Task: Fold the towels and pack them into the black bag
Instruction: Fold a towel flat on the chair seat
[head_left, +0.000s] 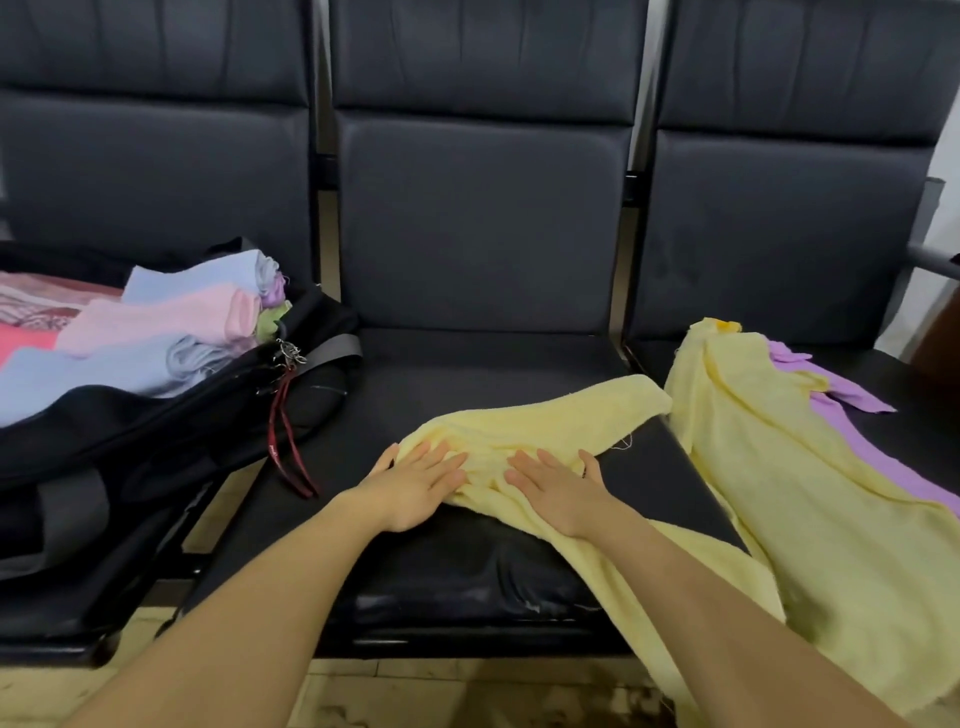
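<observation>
Two flat hands, left hand (415, 488) and right hand (558, 488), grip wide, press one yellow towel (535, 421) on the middle seat (467, 561). Black bag (156, 431) holds several folded towels (156, 322); second yellow towel (810, 493) over a purple towel (852, 395) lies right.

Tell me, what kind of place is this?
Probably a waiting area: a row of joined black padded seats with metal bars between them, and an open black bag of folded towels on one seat, as for travel.
</observation>
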